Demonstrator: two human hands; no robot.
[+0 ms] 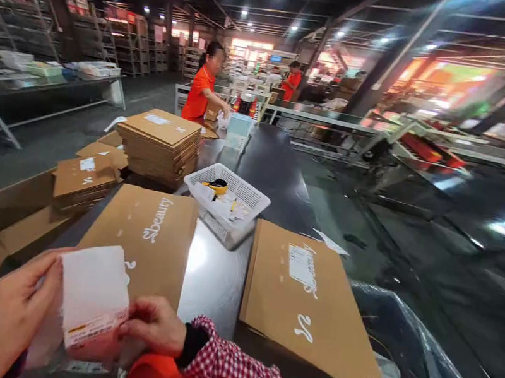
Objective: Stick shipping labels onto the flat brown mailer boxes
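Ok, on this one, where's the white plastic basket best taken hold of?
Probably by the near rim of the white plastic basket, fingers curling under the lip from the person's side: the top is open, the mesh rim stands raised, and the papers lie inside, below that edge.

This is a packing warehouse: flattened cardboard mailers (159, 142) are stacked on the long counter (263, 152), with metal shelves (132, 42) beyond it and a conveyor (422, 145) beside it.
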